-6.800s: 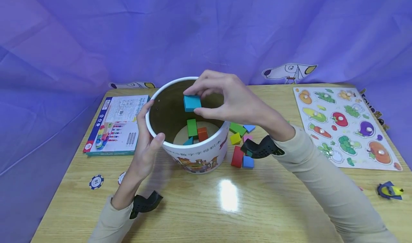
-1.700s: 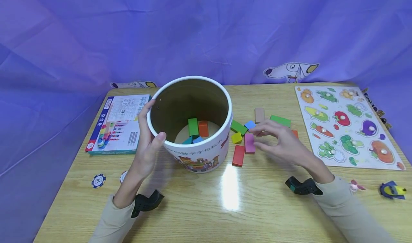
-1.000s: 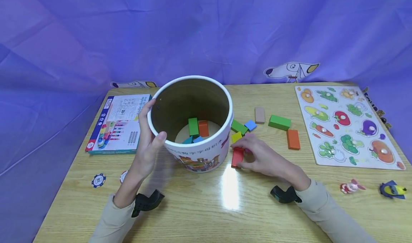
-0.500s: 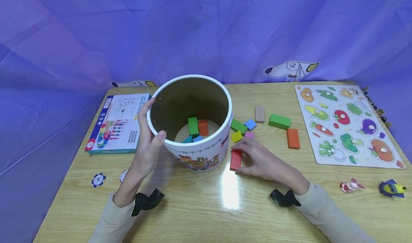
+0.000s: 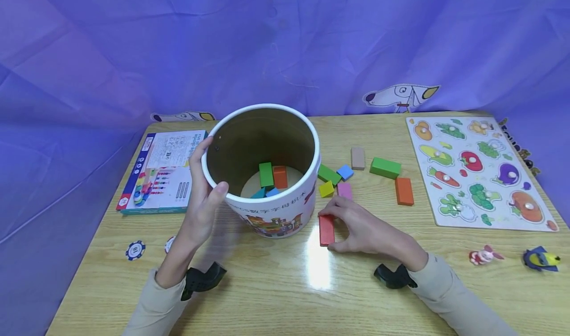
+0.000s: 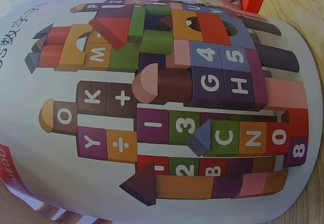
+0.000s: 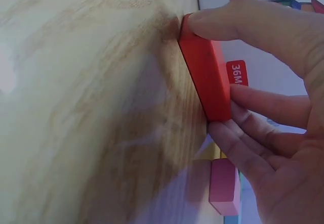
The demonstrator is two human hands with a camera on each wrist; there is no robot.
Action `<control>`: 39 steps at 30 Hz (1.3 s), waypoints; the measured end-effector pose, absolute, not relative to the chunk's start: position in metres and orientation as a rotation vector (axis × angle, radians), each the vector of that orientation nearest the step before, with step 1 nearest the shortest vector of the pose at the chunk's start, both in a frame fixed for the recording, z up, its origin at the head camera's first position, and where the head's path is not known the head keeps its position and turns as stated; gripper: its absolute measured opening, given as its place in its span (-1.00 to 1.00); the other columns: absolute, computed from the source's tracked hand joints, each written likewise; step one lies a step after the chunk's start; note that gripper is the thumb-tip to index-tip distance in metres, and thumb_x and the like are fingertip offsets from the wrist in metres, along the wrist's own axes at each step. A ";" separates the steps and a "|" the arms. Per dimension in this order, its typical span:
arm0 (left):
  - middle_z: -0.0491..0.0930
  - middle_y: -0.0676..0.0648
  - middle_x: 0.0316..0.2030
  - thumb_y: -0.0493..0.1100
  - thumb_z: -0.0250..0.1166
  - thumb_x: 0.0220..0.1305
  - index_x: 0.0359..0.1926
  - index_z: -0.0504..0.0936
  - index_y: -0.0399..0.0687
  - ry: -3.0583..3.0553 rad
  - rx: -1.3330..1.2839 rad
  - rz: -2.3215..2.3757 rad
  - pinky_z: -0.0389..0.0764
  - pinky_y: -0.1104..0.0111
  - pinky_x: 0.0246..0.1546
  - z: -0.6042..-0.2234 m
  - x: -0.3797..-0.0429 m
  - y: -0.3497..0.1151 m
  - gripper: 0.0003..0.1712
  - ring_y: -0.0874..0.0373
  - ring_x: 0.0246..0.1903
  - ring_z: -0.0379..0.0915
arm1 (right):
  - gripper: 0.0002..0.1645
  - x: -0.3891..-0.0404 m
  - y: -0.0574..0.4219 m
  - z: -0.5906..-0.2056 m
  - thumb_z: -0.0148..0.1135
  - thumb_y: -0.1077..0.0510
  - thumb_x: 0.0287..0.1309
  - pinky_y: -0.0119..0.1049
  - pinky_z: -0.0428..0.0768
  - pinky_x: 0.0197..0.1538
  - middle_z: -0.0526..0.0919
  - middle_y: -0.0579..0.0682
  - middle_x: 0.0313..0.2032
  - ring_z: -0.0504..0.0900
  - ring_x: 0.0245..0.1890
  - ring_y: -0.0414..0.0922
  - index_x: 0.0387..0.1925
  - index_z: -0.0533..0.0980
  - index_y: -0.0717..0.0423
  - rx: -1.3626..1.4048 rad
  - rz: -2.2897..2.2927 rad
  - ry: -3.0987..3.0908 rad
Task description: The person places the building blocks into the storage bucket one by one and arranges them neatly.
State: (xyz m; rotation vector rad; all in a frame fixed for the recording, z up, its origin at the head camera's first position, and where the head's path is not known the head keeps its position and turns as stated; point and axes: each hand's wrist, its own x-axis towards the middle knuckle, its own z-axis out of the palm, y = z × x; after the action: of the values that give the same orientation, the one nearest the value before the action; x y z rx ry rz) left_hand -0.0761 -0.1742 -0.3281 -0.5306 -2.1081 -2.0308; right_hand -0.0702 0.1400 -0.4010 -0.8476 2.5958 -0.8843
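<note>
A large white bucket (image 5: 276, 206) stands on the table, printed with pictures of letter blocks. Inside lie a green block (image 5: 266, 174), an orange block (image 5: 280, 177) and blue and teal pieces. My left hand (image 5: 201, 207) holds the bucket's left side, its thumb at the front rim. To the bucket's right, my right hand (image 5: 360, 227) pinches a red block (image 5: 326, 231) by its two ends, thumb at the near end. In the right wrist view the red block (image 7: 206, 75) appears low at the table surface, close to the bucket wall, with a pink block (image 7: 224, 183) nearby.
Right of the bucket lie loose blocks: yellow (image 5: 326, 189), blue (image 5: 345, 172), tan (image 5: 357, 158), green (image 5: 385, 167), orange (image 5: 404, 191). A vegetable puzzle board (image 5: 485, 175) and small figurines (image 5: 485, 255) sit further right. A boxed game (image 5: 166, 172) and poker chips (image 5: 135, 250) are at left.
My right hand earlier held a turquoise block over the bucket. It then moved from beside the pink block to the red one and has slid that toward the near edge. The left hand stays put.
</note>
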 end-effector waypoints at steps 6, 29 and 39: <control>-0.01 -0.02 0.46 -0.02 0.14 0.24 0.49 -0.09 0.23 -2.103 -0.532 -2.039 0.14 -0.32 0.32 -0.328 -0.077 -0.173 -0.12 -0.08 0.42 -0.03 | -0.25 -0.075 0.154 -0.387 0.56 -0.01 -0.20 -0.12 0.56 0.15 0.48 -0.13 0.05 0.46 0.04 -0.16 0.11 0.53 0.03 -0.882 -0.927 2.623; -0.03 0.02 0.46 -0.06 0.12 0.23 0.49 -0.09 0.24 -2.101 -0.487 -2.039 0.12 -0.30 0.34 -0.330 -0.075 -0.176 -0.13 -0.07 0.43 -0.05 | -0.27 -0.144 0.112 -0.232 0.56 0.22 -0.19 -0.33 0.58 0.10 0.56 -0.07 0.00 0.56 -0.01 -0.25 0.14 0.56 0.12 -1.407 -1.476 2.641; -0.01 0.04 0.45 -0.10 0.08 0.24 0.48 -0.11 0.20 -2.138 -0.496 -2.032 0.17 -0.22 0.36 -0.326 -0.075 -0.175 -0.14 -0.08 0.42 -0.04 | -0.28 -0.147 0.075 -0.237 0.55 0.07 -0.13 -0.31 0.54 0.12 0.53 -0.05 -0.01 0.52 -0.01 -0.24 0.14 0.56 0.12 -1.491 -1.355 2.535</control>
State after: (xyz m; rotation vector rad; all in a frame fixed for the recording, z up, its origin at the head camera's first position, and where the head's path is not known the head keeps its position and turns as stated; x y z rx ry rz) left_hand -0.0751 -0.1748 -0.3265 -0.4963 -2.1384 -2.0316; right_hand -0.1472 0.0751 -0.2372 -1.4914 2.5346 -1.3552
